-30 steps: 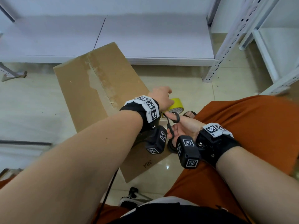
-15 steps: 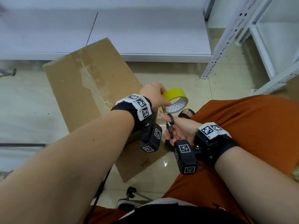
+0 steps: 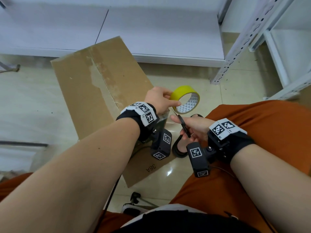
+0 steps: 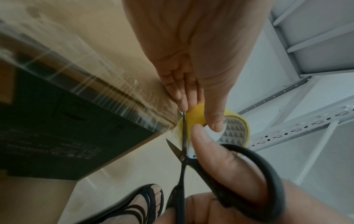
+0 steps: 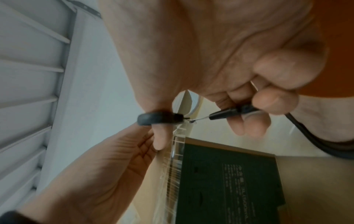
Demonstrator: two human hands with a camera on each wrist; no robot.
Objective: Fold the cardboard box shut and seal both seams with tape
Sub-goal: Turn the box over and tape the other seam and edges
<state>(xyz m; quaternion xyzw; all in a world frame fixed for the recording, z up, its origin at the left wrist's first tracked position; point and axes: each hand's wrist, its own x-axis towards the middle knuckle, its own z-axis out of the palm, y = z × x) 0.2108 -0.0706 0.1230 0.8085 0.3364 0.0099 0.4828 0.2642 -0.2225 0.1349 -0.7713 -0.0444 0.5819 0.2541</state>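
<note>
Fingers of the left hand [image 3: 159,100] pinch the yellow tape roll [image 3: 185,102] just beside the cardboard box [image 3: 94,91]. Right hand [image 3: 196,127] grips black scissors [image 4: 182,153], blades apart around clear tape beside the box corner.

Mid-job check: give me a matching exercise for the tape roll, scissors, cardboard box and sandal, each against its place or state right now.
Things:
1. yellow tape roll
2. black scissors
3. cardboard box
4. black sandal

States:
A. lying on the tiled floor with its flaps shut
B. on a foot, below the hands
C. pinched in the left hand
D. in the right hand, blades open at the clear tape strip

Pairs: 1-C, 2-D, 3-A, 4-B
</note>
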